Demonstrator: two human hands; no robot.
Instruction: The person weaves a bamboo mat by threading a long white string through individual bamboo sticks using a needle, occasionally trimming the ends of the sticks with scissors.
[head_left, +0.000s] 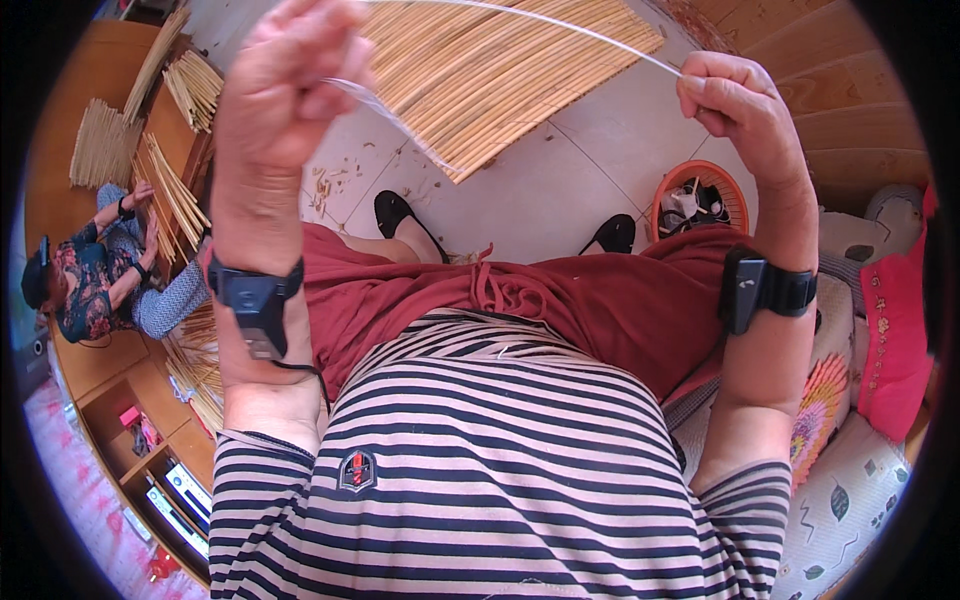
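My left hand, blurred, is raised at the upper left with its fingers curled around a white cord. The cord arcs along the top of the view to my right hand, where thumb and forefinger pinch it. Between and beyond my hands lies a mat of slender reed-like stalks, set side by side. A white strand runs from my left hand along the mat's left edge to its near corner. The mat's far end is cut off by the frame.
An orange plastic basket with dark and white items stands near my right knee. Stalk scraps litter the tiled floor. At left, another person handles stalks by a wooden cabinet bearing stalk bundles. A patterned sofa cover lies right.
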